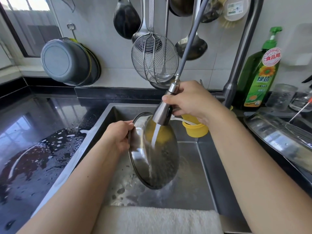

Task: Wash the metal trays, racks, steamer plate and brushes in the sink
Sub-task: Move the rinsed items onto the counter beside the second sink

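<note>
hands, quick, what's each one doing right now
Left hand: grips the rim of the round metal plate, tilted over the sink.
Right hand: grips the spray head, water running.

Pale tiles cover the wall (pixel 108 31) behind the sink, catching daylight from a window (pixel 25 22) at the far left with a dark frame. A grey basin (pixel 65 61) hangs by a hook beside it, and ladles and a wire skimmer (pixel 154 59) dangle further right. The black polished surface (pixel 33 132) on the left is wet, puddled and mirrors the window. A green soap bottle (pixel 260 73) stands at the right.
</note>
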The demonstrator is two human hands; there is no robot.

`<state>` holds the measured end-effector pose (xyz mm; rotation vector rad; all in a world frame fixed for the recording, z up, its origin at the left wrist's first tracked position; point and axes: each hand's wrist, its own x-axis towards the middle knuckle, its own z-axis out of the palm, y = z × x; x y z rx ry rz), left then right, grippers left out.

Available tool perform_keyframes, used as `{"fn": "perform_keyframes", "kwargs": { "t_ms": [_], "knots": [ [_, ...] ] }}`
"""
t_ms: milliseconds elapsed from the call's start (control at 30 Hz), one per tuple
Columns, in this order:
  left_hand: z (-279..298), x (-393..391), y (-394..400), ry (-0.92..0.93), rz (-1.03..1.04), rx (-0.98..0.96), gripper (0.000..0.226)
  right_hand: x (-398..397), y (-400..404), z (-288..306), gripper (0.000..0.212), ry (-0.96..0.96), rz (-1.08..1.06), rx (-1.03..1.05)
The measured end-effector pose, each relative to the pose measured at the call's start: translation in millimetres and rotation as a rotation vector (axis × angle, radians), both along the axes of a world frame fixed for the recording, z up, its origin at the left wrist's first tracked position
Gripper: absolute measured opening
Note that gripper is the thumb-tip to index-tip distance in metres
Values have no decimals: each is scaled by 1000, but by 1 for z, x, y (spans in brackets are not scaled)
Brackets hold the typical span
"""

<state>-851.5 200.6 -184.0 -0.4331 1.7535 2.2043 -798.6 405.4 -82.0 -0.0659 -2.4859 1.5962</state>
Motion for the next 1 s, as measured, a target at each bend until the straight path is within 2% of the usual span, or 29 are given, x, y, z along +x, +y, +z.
{"fn": "perform_keyframes", "kwargs": {
  "t_ms": [100,300,467,600,767,933,1000],
  "knots": [
    [2,5,1,-22,-8,-17,33,-2,-9,-3,22,56,-23,29],
    [-1,3,-1,-63,6,9,32,0,-8,2,30,28,23,11],
    [2,8,6,-9,-145,-24,36,-2,-11,-3,27,70,1,-9],
    [11,17,11,49,-239,-97,33,-6,-4,-9,22,97,-75,98],
    [24,29,17,254,-147,-445,25,-4,8,-13,18,131,-205,270],
    [34,48,21,719,-143,-1089,26,-1,34,-5,24,38,-268,416],
    [31,46,20,875,-197,-1277,23,1,43,-1,26,3,-275,450]
  ]
}}
